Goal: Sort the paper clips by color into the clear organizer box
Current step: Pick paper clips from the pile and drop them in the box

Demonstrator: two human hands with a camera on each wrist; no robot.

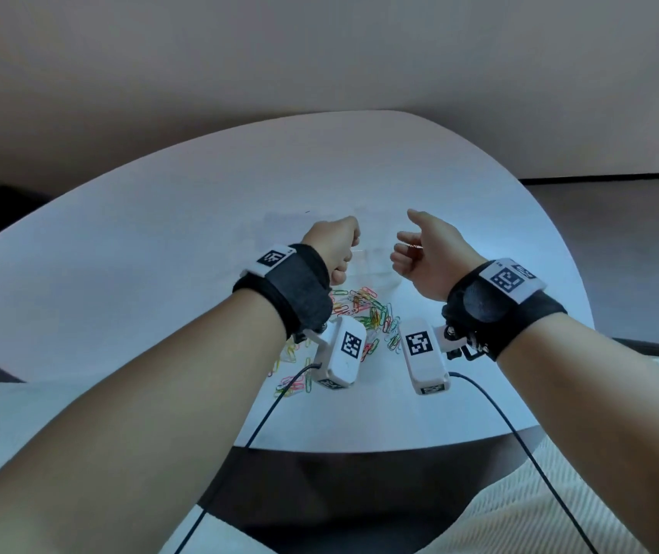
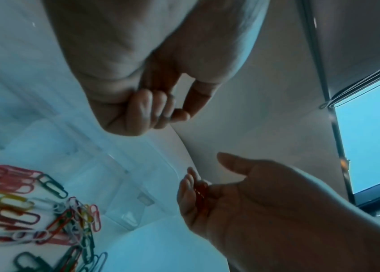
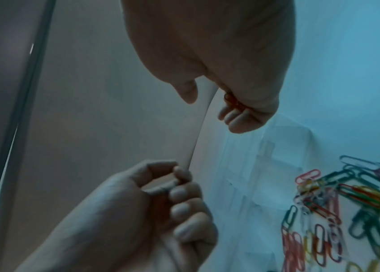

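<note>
The right hand cups red paper clips; the left hand is curled, content unclear, above the tabletop.

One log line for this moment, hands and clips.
right hand: holds red clips | left hand: curled, contents unclear | clip pile: on table, unsorted | box: beyond pile

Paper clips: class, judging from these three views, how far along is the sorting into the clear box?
Barely started. Done: no clips show in the clear organizer box, though it is faint. In hand: the right hand cups red clips; the left hand is curled, contents unclear. Left: the mixed pile of paper clips still lies unsorted on the table.
</note>
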